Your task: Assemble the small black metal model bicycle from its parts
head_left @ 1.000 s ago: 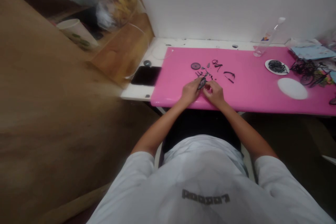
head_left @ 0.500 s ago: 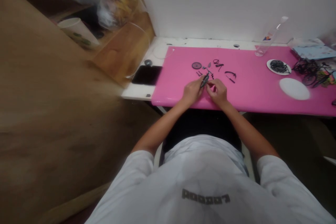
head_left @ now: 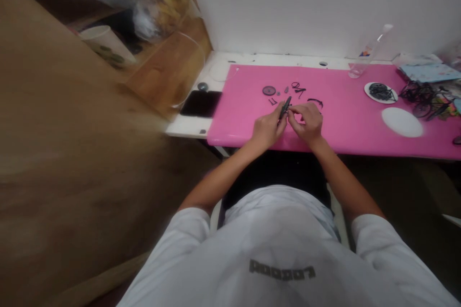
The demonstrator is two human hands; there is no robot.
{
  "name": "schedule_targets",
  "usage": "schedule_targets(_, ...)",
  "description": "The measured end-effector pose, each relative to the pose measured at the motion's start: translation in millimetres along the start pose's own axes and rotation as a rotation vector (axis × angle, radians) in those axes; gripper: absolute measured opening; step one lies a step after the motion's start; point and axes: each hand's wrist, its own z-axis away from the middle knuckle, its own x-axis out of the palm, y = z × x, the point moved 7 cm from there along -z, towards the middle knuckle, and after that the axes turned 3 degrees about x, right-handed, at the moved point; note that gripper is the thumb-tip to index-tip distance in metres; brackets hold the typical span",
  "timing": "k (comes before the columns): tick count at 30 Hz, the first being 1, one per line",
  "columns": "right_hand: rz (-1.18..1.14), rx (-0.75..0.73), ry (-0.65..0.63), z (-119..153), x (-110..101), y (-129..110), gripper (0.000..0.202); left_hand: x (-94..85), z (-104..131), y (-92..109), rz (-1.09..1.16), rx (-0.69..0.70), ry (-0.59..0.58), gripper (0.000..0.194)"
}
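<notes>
My left hand (head_left: 268, 129) is closed on a dark, flat part (head_left: 285, 107), seen nearly edge-on and tilted up. My right hand (head_left: 309, 122) meets it from the right, thumb and fingertips pinched close against its side; whatever they grip is too small to name. Beyond the hands, on the pink sheet (head_left: 245, 105), lie a dark spoked wheel (head_left: 269, 90), two small pins (head_left: 272, 101), a thin black piece with a loop (head_left: 298, 88) and a curved black strip (head_left: 315, 101).
A black phone (head_left: 200, 103) lies left of the sheet. Rightward are a plate of black parts (head_left: 381, 92), a white disc (head_left: 402, 122), a tilted clear bottle (head_left: 369, 53) and a heap of dark pieces (head_left: 423, 98). A white wall (head_left: 306, 9) stands behind.
Both hands have shifted slightly right, and the held part is raised a little and more upright. My right hand has turned and now covers part of the area below the curved strip.
</notes>
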Motion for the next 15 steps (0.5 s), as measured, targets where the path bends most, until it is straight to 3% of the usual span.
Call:
schedule_targets(4, 0.006, -0.092, 0.045, -0.5, -3.4, -7.1, 0.011, 0.0, -0.3, 2.1, -0.073, -0.034, -0.053, 0.060)
schedule_targets(15, 0.005, -0.053, 0.006, -0.9, -1.1, -4.3, 0.009, 1.0, 0.4, 2.7, -0.156, -0.039, -0.074, 0.061)
